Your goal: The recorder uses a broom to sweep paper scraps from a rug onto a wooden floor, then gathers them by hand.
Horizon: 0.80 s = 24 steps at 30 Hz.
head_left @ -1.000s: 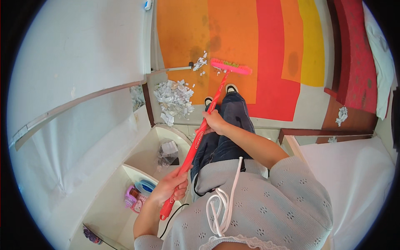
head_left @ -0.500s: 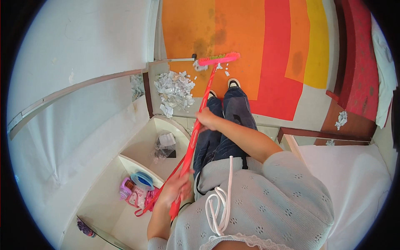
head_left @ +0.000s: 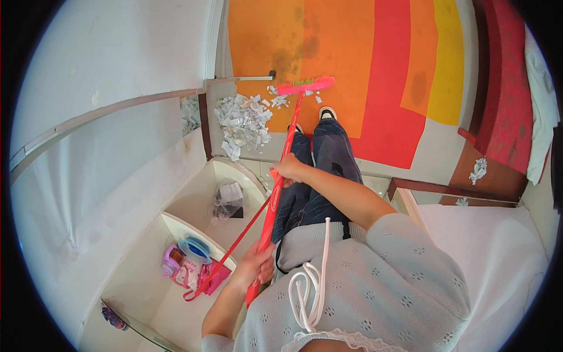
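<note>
Both my hands grip a broom (head_left: 281, 182) with a red handle and a pink head with pink and green bristles. My left hand (head_left: 255, 268) is wrapped round the handle near its upper end, close to my body. My right hand (head_left: 288, 169) holds it farther down, in front of my legs. The broom head (head_left: 305, 86) rests on the orange floor covering, ahead of my shoes. Beside it lie a few white paper scraps (head_left: 280, 101). Left of these spreads a larger heap of paper scraps (head_left: 243, 120).
A curved white shelf unit (head_left: 176, 234) on the left holds a blue-rimmed round container (head_left: 193, 249), a pink bag (head_left: 214, 277) and a clear plastic bag (head_left: 226, 202). A metal bar (head_left: 243, 78) juts out above the heap. More scraps (head_left: 478, 169) lie at the right.
The broom head has shifted slightly left and nearer to me. Scraps beside it have moved toward the heap and spread out. My left hand has moved slightly, still gripping the handle.
</note>
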Each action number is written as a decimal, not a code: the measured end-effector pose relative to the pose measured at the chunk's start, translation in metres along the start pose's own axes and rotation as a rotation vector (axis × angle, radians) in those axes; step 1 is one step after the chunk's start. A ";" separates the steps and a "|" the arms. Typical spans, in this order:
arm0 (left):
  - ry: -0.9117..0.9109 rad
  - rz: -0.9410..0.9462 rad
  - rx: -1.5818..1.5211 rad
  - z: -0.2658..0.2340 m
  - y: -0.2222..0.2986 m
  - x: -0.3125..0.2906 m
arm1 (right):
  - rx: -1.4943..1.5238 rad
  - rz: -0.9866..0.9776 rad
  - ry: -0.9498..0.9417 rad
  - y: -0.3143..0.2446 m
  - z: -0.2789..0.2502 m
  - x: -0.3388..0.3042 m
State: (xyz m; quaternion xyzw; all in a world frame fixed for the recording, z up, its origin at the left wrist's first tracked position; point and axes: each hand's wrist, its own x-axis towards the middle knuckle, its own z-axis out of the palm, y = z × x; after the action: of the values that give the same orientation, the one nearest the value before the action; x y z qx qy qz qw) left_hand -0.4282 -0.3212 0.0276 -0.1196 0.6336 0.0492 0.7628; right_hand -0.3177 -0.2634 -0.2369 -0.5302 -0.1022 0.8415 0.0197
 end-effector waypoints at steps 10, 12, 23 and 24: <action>-0.048 0.094 0.048 0.029 0.005 0.046 | 0.043 -0.038 0.197 0.002 -0.070 0.037; 0.005 0.064 0.129 0.013 -0.005 0.033 | 0.098 0.009 0.166 0.016 -0.043 0.030; -0.088 0.270 0.376 0.033 0.019 0.069 | 0.364 -0.320 0.304 -0.028 -0.079 0.003; -0.108 0.251 0.351 0.060 0.034 0.088 | 0.379 -0.293 0.327 -0.027 -0.123 0.040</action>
State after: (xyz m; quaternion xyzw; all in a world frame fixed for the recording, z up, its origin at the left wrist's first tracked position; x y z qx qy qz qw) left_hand -0.3621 -0.2803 -0.0521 0.0977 0.6007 0.0390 0.7925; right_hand -0.2269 -0.2129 -0.3187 -0.6254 -0.0141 0.7370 0.2560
